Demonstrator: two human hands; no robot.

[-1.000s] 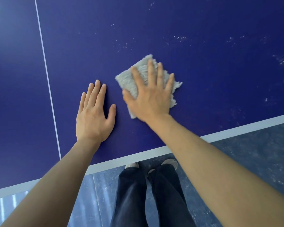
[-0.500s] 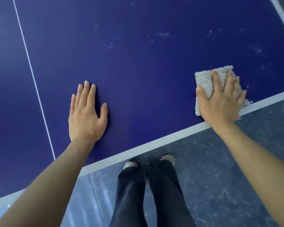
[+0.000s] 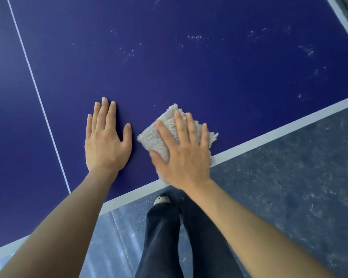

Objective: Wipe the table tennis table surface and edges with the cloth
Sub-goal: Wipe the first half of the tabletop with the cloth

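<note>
The dark blue table tennis table (image 3: 189, 81) fills the upper part of the view, with a white border strip (image 3: 269, 135) along its near edge. A fluffy light grey cloth (image 3: 159, 135) lies on the table just inside that edge. My right hand (image 3: 183, 157) presses flat on the cloth with fingers spread, covering most of it. My left hand (image 3: 106, 141) rests palm down on the bare blue surface just left of the cloth, holding nothing.
A thin white centre line (image 3: 38, 97) runs up the table at the left. Small white specks (image 3: 195, 38) dot the far surface. The table's right edge (image 3: 342, 19) shows at top right. Below the near edge are grey floor (image 3: 289, 187) and my dark trousers (image 3: 169, 237).
My right hand has slid the cloth back to the left along the near edge, from far right to beside my left hand. The left hand has stayed planted on the table.
</note>
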